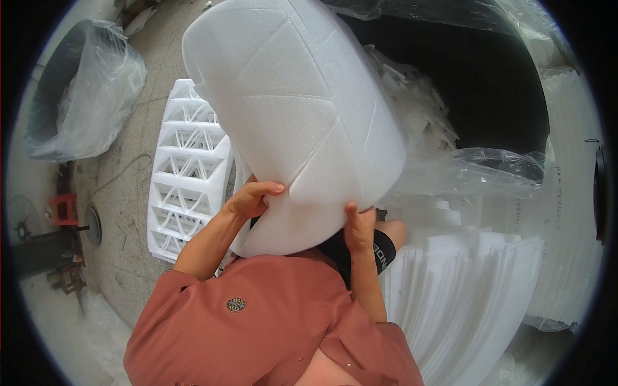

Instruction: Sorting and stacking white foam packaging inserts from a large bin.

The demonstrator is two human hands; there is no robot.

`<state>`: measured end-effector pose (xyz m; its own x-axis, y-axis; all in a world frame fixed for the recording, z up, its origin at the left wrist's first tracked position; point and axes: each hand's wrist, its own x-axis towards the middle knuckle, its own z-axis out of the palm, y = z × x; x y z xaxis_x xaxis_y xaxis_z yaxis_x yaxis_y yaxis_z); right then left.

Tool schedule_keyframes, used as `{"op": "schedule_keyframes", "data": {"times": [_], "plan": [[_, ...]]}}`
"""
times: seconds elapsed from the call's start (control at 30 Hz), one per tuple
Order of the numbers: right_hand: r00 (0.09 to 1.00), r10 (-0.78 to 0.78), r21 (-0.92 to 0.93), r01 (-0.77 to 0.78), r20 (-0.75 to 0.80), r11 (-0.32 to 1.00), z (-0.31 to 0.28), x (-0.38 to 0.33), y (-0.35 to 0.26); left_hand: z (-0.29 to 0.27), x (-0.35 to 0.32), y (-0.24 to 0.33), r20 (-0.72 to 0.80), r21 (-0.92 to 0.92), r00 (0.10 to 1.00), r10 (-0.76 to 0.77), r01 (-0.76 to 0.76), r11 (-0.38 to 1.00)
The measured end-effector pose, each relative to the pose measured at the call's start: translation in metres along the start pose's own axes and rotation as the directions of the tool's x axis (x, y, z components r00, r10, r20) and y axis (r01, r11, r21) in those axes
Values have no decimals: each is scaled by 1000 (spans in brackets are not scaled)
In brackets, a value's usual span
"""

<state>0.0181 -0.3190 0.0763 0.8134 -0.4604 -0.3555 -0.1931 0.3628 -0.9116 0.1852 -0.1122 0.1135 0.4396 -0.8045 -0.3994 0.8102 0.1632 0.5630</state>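
Note:
A large white foam sheet [290, 116] rises in front of me, bowed, with its near end by my lap. Zigzag cut lines mark triangles across its face. My left hand [251, 198] is closed on its near left part, thumb lying on the face beside a cut line, other fingers mostly hidden behind. At a cut near that thumb, the foam is pushed slightly out of level. My right hand [359, 226] grips the near right edge, thumb up against the face; its other fingers are largely out of sight.
Left of the sheet stands a stack of white foam frames [191, 159] with triangular openings. White foam sheets [463, 302] are packed at my right. Foam scraps [418, 96] lie beside a large dark opening [496, 83] edged with clear plastic. A clear plastic bag [96, 96] stands far left, above a red stool [63, 209].

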Motion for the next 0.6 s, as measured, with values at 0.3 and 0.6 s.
{"op": "schedule_keyframes", "data": {"times": [0.3, 0.6], "plan": [[844, -359, -758, 524, 399, 389, 52, 3, -59, 18, 0, 9, 47, 230, 998, -43, 31, 973], [867, -466, -569, 476, 175, 671, 31, 49, -33, 11, -3, 14, 103, 339, 994, 48, -81, 937]]}}
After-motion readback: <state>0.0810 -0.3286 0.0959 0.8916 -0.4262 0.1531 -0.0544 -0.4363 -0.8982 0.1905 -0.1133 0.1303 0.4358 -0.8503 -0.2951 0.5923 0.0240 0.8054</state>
